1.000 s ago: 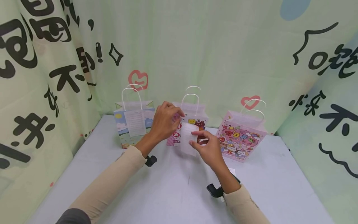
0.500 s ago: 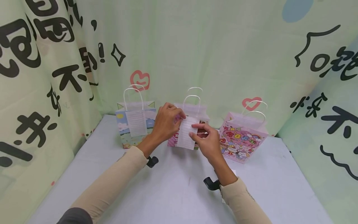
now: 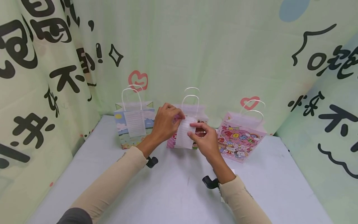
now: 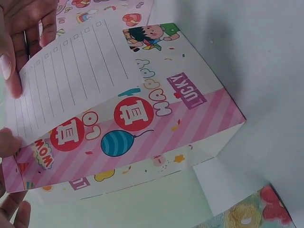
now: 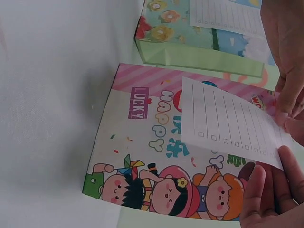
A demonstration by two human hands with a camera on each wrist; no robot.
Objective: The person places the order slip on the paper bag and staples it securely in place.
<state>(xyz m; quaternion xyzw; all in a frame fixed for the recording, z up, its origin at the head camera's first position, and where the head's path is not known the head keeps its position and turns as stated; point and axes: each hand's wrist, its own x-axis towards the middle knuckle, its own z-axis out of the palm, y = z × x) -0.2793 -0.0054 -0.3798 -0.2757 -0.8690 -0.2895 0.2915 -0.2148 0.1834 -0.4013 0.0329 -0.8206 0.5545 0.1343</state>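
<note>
A white lined paper sheet (image 3: 184,137) hangs against the front of the middle pink gift bag (image 3: 171,143). The left hand (image 3: 167,120) pinches the sheet's upper left corner at the bag's rim; in the left wrist view its thumb lies on the paper and fingers show behind the bag. With thumb and fingers, the right hand (image 3: 208,140) holds the sheet's right edge. In the right wrist view the lined sheet (image 5: 216,118) bows away from the bag's printed front (image 5: 142,156) at its lower end.
To the left stands a blue-and-green gift bag (image 3: 123,124) with a lined sheet (image 3: 135,124) on its front. A pink cartoon gift bag (image 3: 240,140) stands at right, angled. White paper (image 3: 233,171) shows partly beneath the right forearm. A printed curtain (image 3: 167,46) surrounds the white table (image 3: 173,186).
The sheet's lower part has swung up and back toward the bag's front, its lines now visible. The right wrist has shifted slightly up and left. The left hand keeps its place at the rim.
</note>
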